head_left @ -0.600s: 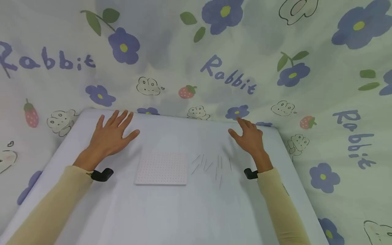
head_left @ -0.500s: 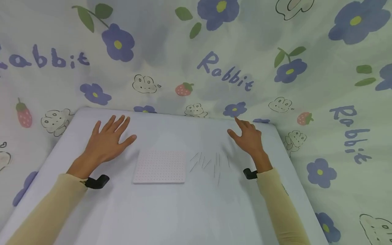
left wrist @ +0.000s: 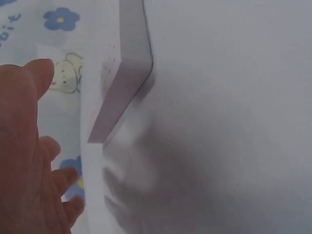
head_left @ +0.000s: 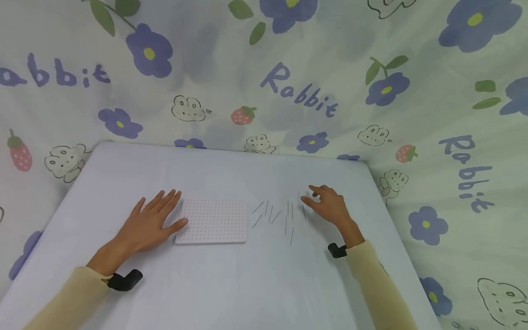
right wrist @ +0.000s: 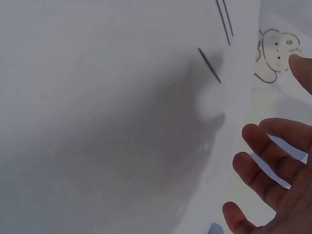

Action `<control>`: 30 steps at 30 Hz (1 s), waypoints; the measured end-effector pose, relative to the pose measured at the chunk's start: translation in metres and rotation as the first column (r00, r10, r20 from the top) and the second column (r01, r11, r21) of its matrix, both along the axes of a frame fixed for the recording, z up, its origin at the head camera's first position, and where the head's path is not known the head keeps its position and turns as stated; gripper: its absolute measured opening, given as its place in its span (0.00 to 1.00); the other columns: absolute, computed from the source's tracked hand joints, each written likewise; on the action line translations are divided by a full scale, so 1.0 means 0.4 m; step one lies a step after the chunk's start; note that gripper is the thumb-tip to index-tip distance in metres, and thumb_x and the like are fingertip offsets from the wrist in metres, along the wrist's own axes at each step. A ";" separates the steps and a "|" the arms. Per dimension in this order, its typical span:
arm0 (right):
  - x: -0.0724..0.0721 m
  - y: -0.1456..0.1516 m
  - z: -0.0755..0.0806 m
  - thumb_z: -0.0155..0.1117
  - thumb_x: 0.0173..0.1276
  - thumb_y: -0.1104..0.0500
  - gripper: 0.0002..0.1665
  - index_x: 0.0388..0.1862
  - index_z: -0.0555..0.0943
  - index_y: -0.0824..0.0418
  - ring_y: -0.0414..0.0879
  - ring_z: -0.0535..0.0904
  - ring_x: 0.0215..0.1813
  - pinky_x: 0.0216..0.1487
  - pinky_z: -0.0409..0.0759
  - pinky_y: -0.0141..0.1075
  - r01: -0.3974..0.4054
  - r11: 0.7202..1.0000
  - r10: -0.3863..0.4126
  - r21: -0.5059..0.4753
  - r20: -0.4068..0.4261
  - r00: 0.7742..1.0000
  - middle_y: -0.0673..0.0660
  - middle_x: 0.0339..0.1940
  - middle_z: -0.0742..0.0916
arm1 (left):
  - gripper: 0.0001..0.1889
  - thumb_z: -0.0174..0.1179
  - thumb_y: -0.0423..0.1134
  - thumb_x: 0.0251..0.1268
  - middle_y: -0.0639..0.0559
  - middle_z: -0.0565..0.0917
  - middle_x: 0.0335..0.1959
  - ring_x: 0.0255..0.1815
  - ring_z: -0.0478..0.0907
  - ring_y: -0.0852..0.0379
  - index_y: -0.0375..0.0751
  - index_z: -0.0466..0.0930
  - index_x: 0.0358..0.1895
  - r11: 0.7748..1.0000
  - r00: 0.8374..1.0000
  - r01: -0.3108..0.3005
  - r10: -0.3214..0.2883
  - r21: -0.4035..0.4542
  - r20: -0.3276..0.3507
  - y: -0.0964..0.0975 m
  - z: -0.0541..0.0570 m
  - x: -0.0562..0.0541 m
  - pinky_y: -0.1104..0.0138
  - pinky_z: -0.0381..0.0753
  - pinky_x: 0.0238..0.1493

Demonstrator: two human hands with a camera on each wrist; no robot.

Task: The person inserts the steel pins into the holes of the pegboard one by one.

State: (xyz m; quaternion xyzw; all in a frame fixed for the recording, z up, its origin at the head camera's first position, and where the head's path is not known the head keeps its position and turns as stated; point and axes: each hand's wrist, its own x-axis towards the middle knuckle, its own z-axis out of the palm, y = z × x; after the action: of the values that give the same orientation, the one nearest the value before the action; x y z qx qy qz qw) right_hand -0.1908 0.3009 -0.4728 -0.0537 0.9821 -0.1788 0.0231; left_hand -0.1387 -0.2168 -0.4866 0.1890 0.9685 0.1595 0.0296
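Pegboard (head_left: 214,221) and slender dark rods (head_left: 292,236) on a white table (head_left: 214,288), the rods scattered just right of the board. The rods are presumably light, stiff and awkward to lift, best pinched at mid-length; the board appears rigid, best gripped by its side edges. Left hand (head_left: 148,224): fingers extended and spread, grasping nothing, thumb at the board's left edge, contact uncertain. Right hand (head_left: 330,206): fingers loosely bent, thumb apart, holding nothing, near the rightmost rod (right wrist: 209,65)
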 end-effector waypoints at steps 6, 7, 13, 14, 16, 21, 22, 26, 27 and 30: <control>0.031 -0.010 -0.045 0.59 0.67 0.28 0.44 0.69 0.77 0.57 0.50 0.81 0.47 0.56 0.72 0.65 0.008 1.000 -0.010 0.024 0.057 0.998 0.51 0.44 0.86 | 0.48 0.49 0.71 0.69 0.38 0.54 0.81 0.80 0.47 0.33 0.45 0.47 0.82 1.000 1.000 0.006 -0.006 -0.001 0.021 0.009 -0.022 0.010 0.31 0.34 0.73; 0.035 -0.013 -0.049 0.60 0.66 0.28 0.44 0.69 0.78 0.57 0.49 0.81 0.45 0.55 0.73 0.64 0.009 1.000 -0.011 0.030 0.063 0.998 0.50 0.42 0.86 | 0.48 0.49 0.71 0.69 0.37 0.54 0.81 0.80 0.48 0.33 0.44 0.47 0.82 1.000 1.000 0.006 -0.006 0.002 0.021 0.009 -0.024 0.012 0.31 0.34 0.72; 0.054 -0.027 -0.058 0.65 0.63 0.30 0.42 0.65 0.80 0.57 0.43 0.75 0.35 0.47 0.76 0.56 0.015 0.997 -0.020 0.075 0.066 0.998 0.47 0.33 0.82 | 0.48 0.51 0.70 0.69 0.37 0.56 0.80 0.80 0.50 0.33 0.41 0.51 0.81 1.000 1.000 0.018 -0.018 0.011 0.018 0.011 -0.034 0.020 0.30 0.35 0.71; 0.057 -0.029 -0.057 0.67 0.63 0.30 0.41 0.65 0.81 0.57 0.43 0.74 0.34 0.45 0.75 0.55 0.015 0.997 -0.020 0.075 0.059 0.998 0.46 0.32 0.81 | 0.48 0.51 0.70 0.69 0.38 0.56 0.80 0.80 0.50 0.33 0.41 0.51 0.81 1.000 1.000 0.019 -0.019 0.007 0.017 0.011 -0.036 0.021 0.30 0.36 0.71; 0.065 -0.031 -0.057 0.69 0.62 0.32 0.40 0.63 0.82 0.57 0.42 0.73 0.33 0.43 0.75 0.52 0.014 0.997 -0.017 0.074 0.041 0.999 0.46 0.31 0.81 | 0.49 0.50 0.71 0.68 0.38 0.56 0.80 0.80 0.50 0.33 0.41 0.52 0.81 1.000 1.000 0.022 -0.022 0.001 0.017 0.011 -0.039 0.022 0.29 0.36 0.71; 0.077 -0.029 -0.069 0.70 0.61 0.32 0.41 0.63 0.82 0.58 0.42 0.72 0.31 0.41 0.72 0.48 0.011 0.998 -0.012 0.065 0.016 1.000 0.46 0.28 0.79 | 0.50 0.50 0.72 0.67 0.38 0.56 0.81 0.80 0.49 0.34 0.41 0.52 0.81 1.000 1.000 0.017 -0.016 -0.016 0.015 0.010 -0.047 0.023 0.29 0.36 0.71; 0.079 -0.028 -0.073 0.70 0.61 0.32 0.41 0.64 0.82 0.58 0.42 0.71 0.31 0.41 0.72 0.48 0.012 0.998 -0.013 0.058 0.013 1.000 0.46 0.27 0.79 | 0.50 0.50 0.72 0.67 0.38 0.56 0.81 0.80 0.49 0.34 0.41 0.52 0.81 1.000 1.000 0.016 -0.016 -0.018 0.013 0.010 -0.049 0.023 0.29 0.36 0.71; 0.084 -0.021 -0.088 0.71 0.61 0.33 0.41 0.64 0.81 0.59 0.41 0.70 0.30 0.40 0.70 0.45 0.013 1.000 -0.013 0.017 0.004 1.000 0.46 0.26 0.77 | 0.51 0.50 0.73 0.66 0.39 0.56 0.81 0.80 0.49 0.34 0.41 0.52 0.81 1.000 1.000 0.015 -0.014 -0.020 0.009 0.011 -0.052 0.024 0.29 0.36 0.71; 0.085 -0.019 -0.090 0.72 0.61 0.34 0.41 0.64 0.81 0.59 0.41 0.69 0.29 0.39 0.69 0.44 0.011 1.000 -0.011 0.004 -0.001 1.000 0.46 0.26 0.77 | 0.51 0.50 0.73 0.66 0.39 0.56 0.81 0.80 0.49 0.34 0.41 0.52 0.81 1.000 1.000 0.015 -0.015 -0.019 0.008 0.012 -0.052 0.025 0.29 0.37 0.71; 0.086 -0.018 -0.093 0.73 0.60 0.36 0.40 0.63 0.81 0.61 0.41 0.69 0.29 0.37 0.69 0.40 0.008 0.999 -0.008 -0.038 -0.003 1.000 0.46 0.26 0.78 | 0.51 0.50 0.73 0.66 0.39 0.56 0.80 0.80 0.49 0.35 0.41 0.52 0.81 1.000 1.000 0.016 -0.015 -0.016 0.004 0.013 -0.052 0.027 0.29 0.37 0.71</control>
State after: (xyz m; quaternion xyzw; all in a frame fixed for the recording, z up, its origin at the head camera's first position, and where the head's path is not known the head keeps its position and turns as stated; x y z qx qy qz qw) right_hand -0.1565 0.2938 -0.5098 -0.0503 0.9789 -0.1973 0.0198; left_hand -0.1279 -0.2117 -0.5072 0.1959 0.9682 0.1518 0.0345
